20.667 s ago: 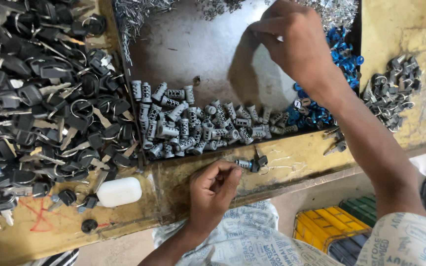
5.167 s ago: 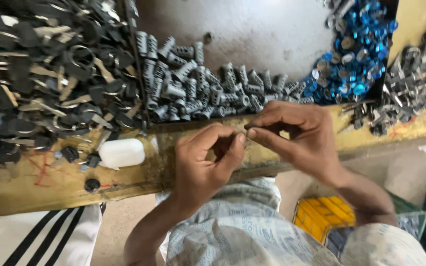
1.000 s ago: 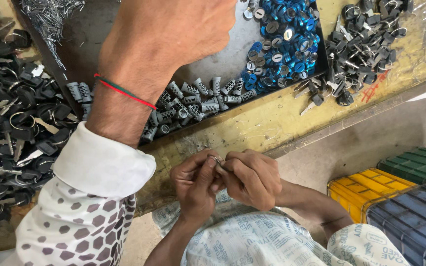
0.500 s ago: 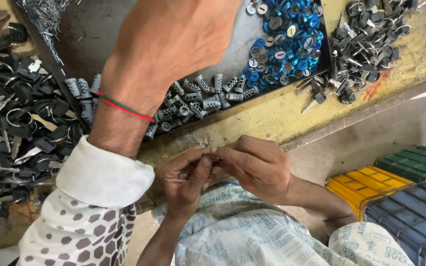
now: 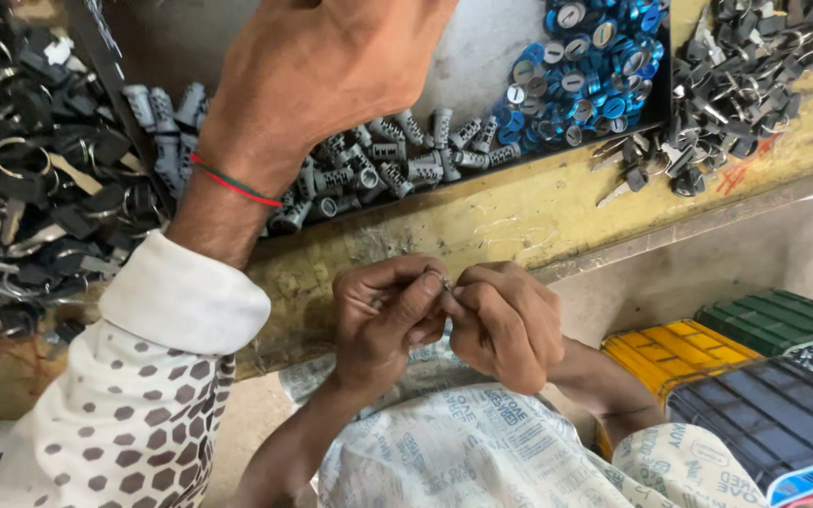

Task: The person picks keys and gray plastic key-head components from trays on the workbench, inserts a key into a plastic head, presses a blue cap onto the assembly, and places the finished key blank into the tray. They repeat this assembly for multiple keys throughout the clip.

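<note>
Two hands meet just below the yellow desk [image 5: 519, 221] edge: the left hand [image 5: 388, 320] and right hand [image 5: 505, 325] each pinch fingertips shut on one small metal part [image 5: 446, 281] held between them, mostly hidden. Beyond, another person's hand [image 5: 331, 75] in a white-cuffed sleeve [image 5: 152, 376] reaches over grey lock cylinders [image 5: 378, 160], beside blue caps [image 5: 595, 66] and black keys [image 5: 39, 188].

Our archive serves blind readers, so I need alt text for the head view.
Two hands, left hand and right hand, pinch a small metal part together at a yellow bench. Another person's arm reaches over grey cylinders beside blue caps.
</note>
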The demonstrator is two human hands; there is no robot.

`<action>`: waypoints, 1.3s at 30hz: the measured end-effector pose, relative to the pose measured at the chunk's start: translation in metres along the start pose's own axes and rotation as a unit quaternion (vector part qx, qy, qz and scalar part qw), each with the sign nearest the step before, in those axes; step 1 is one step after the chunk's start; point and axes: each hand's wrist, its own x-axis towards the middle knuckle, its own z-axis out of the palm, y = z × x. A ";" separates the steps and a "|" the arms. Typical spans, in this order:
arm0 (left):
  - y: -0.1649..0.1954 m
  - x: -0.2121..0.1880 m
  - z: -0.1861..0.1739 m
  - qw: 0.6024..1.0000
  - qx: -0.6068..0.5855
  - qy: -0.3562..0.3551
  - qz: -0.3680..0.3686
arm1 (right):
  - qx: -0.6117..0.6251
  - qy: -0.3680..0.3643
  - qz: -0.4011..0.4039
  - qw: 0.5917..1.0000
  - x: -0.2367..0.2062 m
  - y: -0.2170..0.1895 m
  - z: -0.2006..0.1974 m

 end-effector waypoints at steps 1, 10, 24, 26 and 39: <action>0.000 0.000 0.000 1.000 0.006 -0.002 0.002 | 0.000 -0.005 -0.006 1.000 -0.002 0.001 0.000; 0.006 0.005 0.001 1.000 0.026 -0.001 0.009 | 0.109 -0.115 0.150 0.976 0.008 -0.001 -0.021; 0.054 0.018 -0.008 0.945 0.319 -0.056 0.040 | 0.230 -0.338 0.301 0.862 0.047 0.032 -0.027; 0.038 0.015 -0.010 0.966 0.258 0.010 0.016 | 0.203 -0.319 0.388 0.841 0.065 0.055 -0.025; 0.013 0.017 -0.016 0.963 0.246 0.075 0.080 | -0.066 -0.375 0.104 0.919 0.088 0.108 0.008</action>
